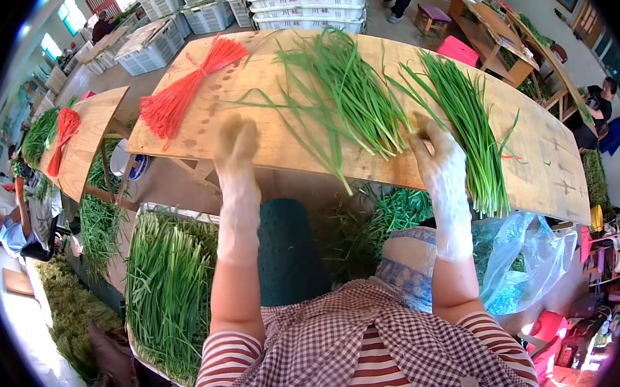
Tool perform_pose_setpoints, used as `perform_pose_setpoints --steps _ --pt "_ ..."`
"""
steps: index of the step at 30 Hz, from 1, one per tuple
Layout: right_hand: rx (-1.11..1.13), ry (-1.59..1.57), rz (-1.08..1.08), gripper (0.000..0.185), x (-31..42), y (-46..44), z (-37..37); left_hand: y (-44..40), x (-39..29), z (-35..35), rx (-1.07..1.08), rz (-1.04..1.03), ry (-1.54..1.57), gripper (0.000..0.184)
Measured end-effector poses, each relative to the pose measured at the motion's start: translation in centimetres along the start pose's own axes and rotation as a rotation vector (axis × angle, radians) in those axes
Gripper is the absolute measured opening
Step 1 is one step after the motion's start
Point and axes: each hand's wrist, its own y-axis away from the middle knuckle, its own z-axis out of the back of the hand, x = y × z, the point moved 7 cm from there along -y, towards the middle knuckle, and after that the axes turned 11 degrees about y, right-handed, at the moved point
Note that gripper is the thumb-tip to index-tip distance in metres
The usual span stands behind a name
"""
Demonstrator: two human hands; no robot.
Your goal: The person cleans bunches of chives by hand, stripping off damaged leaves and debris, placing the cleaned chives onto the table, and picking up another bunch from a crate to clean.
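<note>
The biggest thing here is the counter (pixel 266 58), made of smooth, yellow-brown wood with dark spots and a curved look. Below its left part is a big crate (pixel 176 211), packed with long green leaves (pixel 167 294). A thin, crinkly, see-through bag (pixel 541 250) is below the near right edge.

Two piles of long greens lie on the counter. The right pile (pixel 469 127) is neat, with its pale ends by the near edge. The middle pile (pixel 356 84) fans out at the leafy end. A messy bit of loose leaves (pixel 334 149) lies on its left and pokes over the near edge. An arm could brush those tips and pull them down, or the leaves could tangle. The two piles are close, so a wide sweep might mix them. The stalks look thin and bendy, so a hard squeeze might crush them.

The red bundle (pixel 193 87) of thin, shiny strips is near the far left corner, pinched in the middle like a bow. If it gets knocked, strips could spill.

The left hand (pixel 234 141) is over the counter near the red bundle. It is blurry, so I can't tell if it is open or holding something. The right hand (pixel 434 140) has bent fingers beside the middle pile's pale ends. There is a small gap by the thumb, but I can't tell if it pinches a stalk.
</note>
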Motion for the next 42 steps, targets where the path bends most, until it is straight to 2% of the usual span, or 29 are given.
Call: perform_pose_setpoints --steps 3,4,5,7,9,10,13,14,15,17,18,21,24,27,28,31,32,35,36,39,40,41,42 --pt "0.016 -0.068 -0.079 0.020 0.7 3.5 -0.1 4.9 3.2 2.0 0.028 0.203 0.012 0.031" --pt "-0.104 0.007 0.094 0.011 2.3 4.0 -0.2 6.1 4.6 2.0 0.088 0.251 0.000 0.028" --pt "-0.094 0.013 0.145 0.012 3.6 4.7 -0.7 7.0 5.8 1.8 0.148 0.298 -0.012 0.026" --pt "0.181 0.302 0.167 0.027 5.8 5.3 -3.8 8.5 7.1 0.6 0.261 0.384 -0.044 0.032" --pt "0.092 0.201 0.185 0.033 6.2 6.0 -6.3 9.6 8.3 -0.7 0.271 0.562 -0.049 0.036" --pt "0.136 0.293 0.192 0.030 6.2 6.4 -6.9 9.6 8.7 -1.0 0.273 0.584 0.011 0.037" --pt "0.496 -0.348 -0.073 0.032 4.0 7.9 -9.9 9.9 9.2 -2.0 0.234 0.685 0.201 0.036" --pt "0.581 -0.495 -0.225 0.034 3.2 8.9 -10.7 10.1 9.0 -2.6 0.199 0.744 0.266 0.034" --pt "0.472 -0.413 -0.162 0.034 3.5 8.8 -10.1 10.5 8.9 -3.0 0.163 0.805 0.331 0.032" --pt "0.250 -0.246 -0.038 0.034 4.5 8.7 -8.9 10.6 9.1 -3.1 0.153 0.758 0.356 0.026" --pt "0.263 -0.082 -0.011 0.034 5.5 8.3 -7.8 10.6 9.1 -3.1 0.151 0.734 0.367 0.023" --pt "0.180 -0.160 -0.040 0.034 5.9 7.7 -7.3 10.3 8.5 -2.5 0.112 0.596 0.312 0.015" --pt "0.193 -0.196 0.041 0.029 6.8 8.0 -6.3 10.4 9.2 -1.3 0.073 0.512 0.188 0.015" --pt "0.250 -0.114 0.037 0.028 6.4 8.6 -7.8 11.7 8.3 -2.1 0.124 0.383 0.143 0.014" --pt "0.270 -0.192 0.009 0.028 6.0 8.5 -7.6 12.0 8.5 -2.2 0.046 0.425 0.248 0.017" --pt "0.574 -0.563 -0.208 0.025 5.7 9.4 -8.6 12.6 9.7 -2.9 0.199 0.659 0.495 0.023" --pt "0.505 -0.518 -0.128 0.021 5.1 10.2 -9.6 12.9 9.9 -2.9 0.255 0.699 0.466 0.027" --pt "0.504 -0.751 -0.313 0.019 4.9 11.3 -9.3 12.9 9.5 -2.8 0.168 0.666 0.428 0.026" --pt "0.532 -0.847 -0.391 0.021 4.0 12.1 -9.8 12.4 9.6 -2.2 0.094 0.587 0.467 0.025" --pt "0.831 -0.299 -0.094 0.024 2.5 13.8 -9.3 9.9 8.5 -0.1 -0.075 0.371 0.524 0.021" --pt "1.026 0.122 0.180 0.024 2.0 14.8 -9.7 9.1 6.8 0.0 -0.033 0.319 0.558 0.022" --pt "1.069 0.161 0.280 0.022 1.6 15.1 -8.4 8.4 5.2 0.1 0.010 0.263 0.595 0.022" --pt "0.781 0.138 0.239 0.024 2.1 13.0 -6.9 7.9 4.9 0.6 0.006 0.334 0.664 0.023"
